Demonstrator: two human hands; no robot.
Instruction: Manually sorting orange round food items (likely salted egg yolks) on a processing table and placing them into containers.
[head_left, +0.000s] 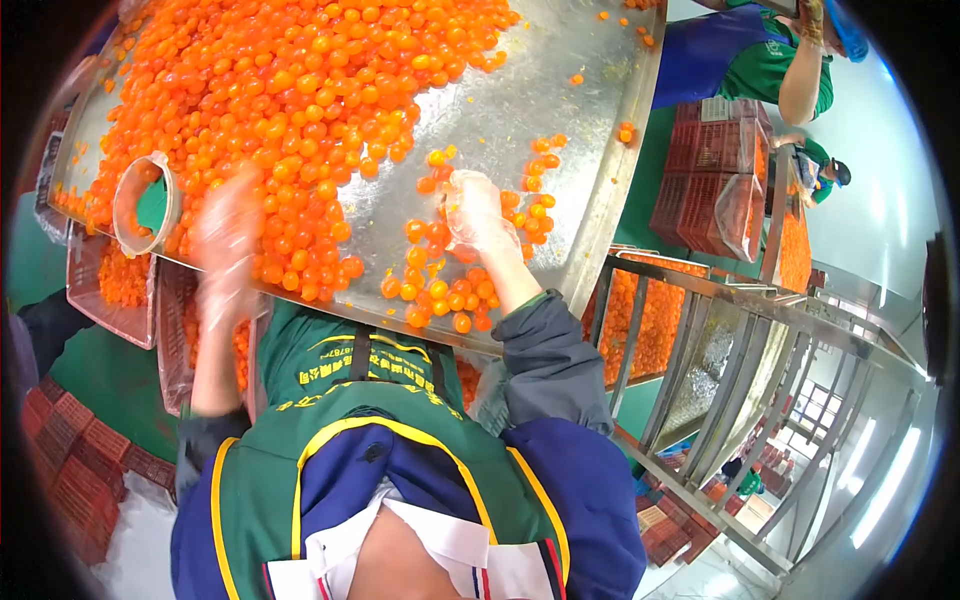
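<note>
A large heap of glossy orange balls, which look like egg yolks, covers the left and middle of a metal tray table. My left hand, in a clear plastic glove and blurred, is over the heap's near edge; whether it holds anything cannot be told. To its left, a round whitish plastic container rests at the heap's edge, with something green showing inside its rim. My right hand, also in a clear glove, is low over the metal with its fingers curled among loose yolks. What lies under its fingers is hidden.
Crates lined with plastic, holding yolks, stand below the tray's near edge. A metal rail frame is at right, with a crate of yolks behind it. Stacked red crates and a co-worker in green and blue are beyond the tray.
</note>
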